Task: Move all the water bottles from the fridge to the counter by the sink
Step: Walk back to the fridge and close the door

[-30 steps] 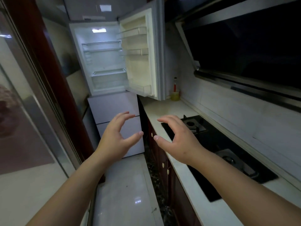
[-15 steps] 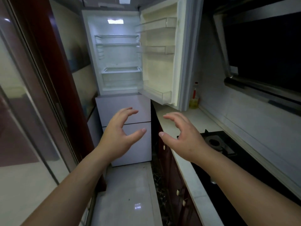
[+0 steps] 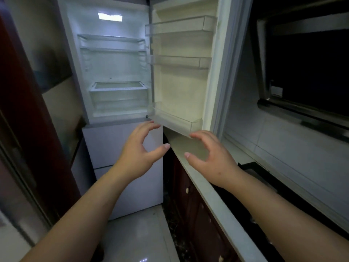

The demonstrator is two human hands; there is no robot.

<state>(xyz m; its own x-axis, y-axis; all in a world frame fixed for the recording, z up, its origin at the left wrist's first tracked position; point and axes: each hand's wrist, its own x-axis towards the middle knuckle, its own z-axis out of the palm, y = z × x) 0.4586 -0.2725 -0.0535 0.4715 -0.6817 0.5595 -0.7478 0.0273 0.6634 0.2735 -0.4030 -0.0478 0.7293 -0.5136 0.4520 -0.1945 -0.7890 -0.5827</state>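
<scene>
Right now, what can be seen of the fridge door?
The fridge door stands swung open to the right of the lit compartment, over the counter's end. Its inner liner looks cream plastic with a pale gasket edge. Three clear plastic shelves sit on it, top, middle and bottom, with no bottles visible. The right hand hovers just below the bottom shelf; contact is unclear.

Premises: a narrow domestic kitchen. Ahead of me stands a white fridge (image 3: 120,148), upper door (image 3: 181,72) swung open to the right, interior light on, with glass shelves, a clear drawer and door racks showing. Along my right runs a pale stone tabletop (image 3: 204,182) over dark red-brown cabinet doors (image 3: 190,201) with small knobs. A black gas hob (image 3: 262,178) is set into it, under a dark range hood (image 3: 302,76). The wall behind is pale tile; the floor (image 3: 139,237) is glossy light tile.
</scene>
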